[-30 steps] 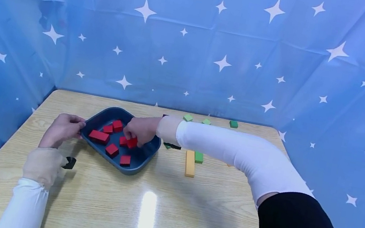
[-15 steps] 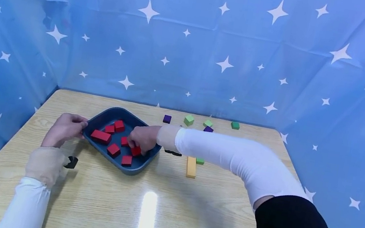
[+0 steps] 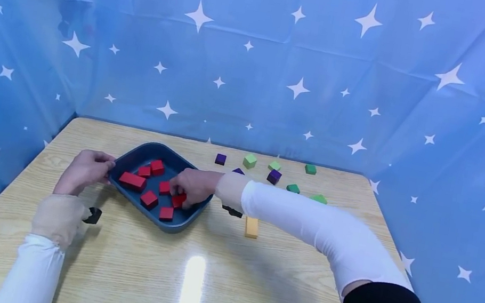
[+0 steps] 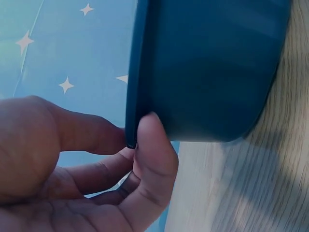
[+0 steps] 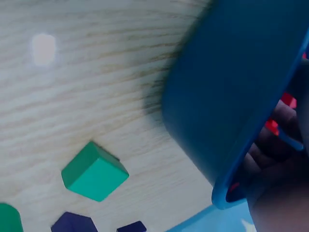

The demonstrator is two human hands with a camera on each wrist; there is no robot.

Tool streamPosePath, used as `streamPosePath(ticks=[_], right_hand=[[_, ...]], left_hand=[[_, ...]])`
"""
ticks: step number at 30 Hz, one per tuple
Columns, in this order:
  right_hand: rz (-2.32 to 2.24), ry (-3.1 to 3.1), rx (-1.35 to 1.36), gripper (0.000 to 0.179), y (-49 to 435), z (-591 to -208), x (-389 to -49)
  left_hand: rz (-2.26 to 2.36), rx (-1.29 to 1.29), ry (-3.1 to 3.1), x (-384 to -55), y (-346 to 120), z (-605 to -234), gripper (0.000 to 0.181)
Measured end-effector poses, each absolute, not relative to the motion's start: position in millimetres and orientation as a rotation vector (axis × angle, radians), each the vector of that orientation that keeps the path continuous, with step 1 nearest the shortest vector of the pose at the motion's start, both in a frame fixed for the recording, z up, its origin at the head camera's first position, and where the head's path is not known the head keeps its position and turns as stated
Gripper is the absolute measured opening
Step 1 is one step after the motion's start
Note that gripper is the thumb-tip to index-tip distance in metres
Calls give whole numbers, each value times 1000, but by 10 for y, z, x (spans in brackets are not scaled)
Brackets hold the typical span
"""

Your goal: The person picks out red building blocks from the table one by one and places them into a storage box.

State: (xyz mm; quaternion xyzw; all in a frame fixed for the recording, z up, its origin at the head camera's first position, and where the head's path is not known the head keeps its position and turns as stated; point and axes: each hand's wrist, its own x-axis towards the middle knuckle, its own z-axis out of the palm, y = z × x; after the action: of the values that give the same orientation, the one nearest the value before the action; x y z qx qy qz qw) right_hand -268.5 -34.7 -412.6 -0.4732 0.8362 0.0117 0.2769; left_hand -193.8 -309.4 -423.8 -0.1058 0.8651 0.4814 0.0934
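Note:
A dark blue tray [image 3: 181, 224] with rounded corners stands on the left half of the table. Several red blocks [image 3: 132, 181] lie inside it. At its left corner, my left hand [image 3: 85, 171] pinches the rim between thumb and fingers; the left wrist view shows the pinched rim [image 4: 131, 121] up close. My right hand [image 3: 194, 185] reaches over the right side into the tray, its fingers around a small red block [image 3: 178, 200] low near the tray floor. In the right wrist view, the tray wall [image 5: 231, 92] hides most of that hand.
Right of the tray lie loose blocks: an orange one [image 3: 251, 228], a purple one [image 3: 274, 177], a light green one [image 3: 249, 161] and a dark green one [image 3: 310, 169]. My right sleeve [image 3: 300, 213] passes over part of that area. A blue star-patterned curtain [image 3: 248, 66] hangs behind the table.
My right hand has moved slightly right and lower in the tray with the red block. The right forearm has come nearer, uncovering more blocks at the back. My left hand stays on the rim.

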Motion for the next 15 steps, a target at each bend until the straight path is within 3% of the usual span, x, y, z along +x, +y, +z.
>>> streamPosePath(ticks=[15], right_hand=[[-289,2555,-1166,70,233,-3778,-2528]], left_hand=[[1284,-94,2893,-1979,-2982,-4184,67]])
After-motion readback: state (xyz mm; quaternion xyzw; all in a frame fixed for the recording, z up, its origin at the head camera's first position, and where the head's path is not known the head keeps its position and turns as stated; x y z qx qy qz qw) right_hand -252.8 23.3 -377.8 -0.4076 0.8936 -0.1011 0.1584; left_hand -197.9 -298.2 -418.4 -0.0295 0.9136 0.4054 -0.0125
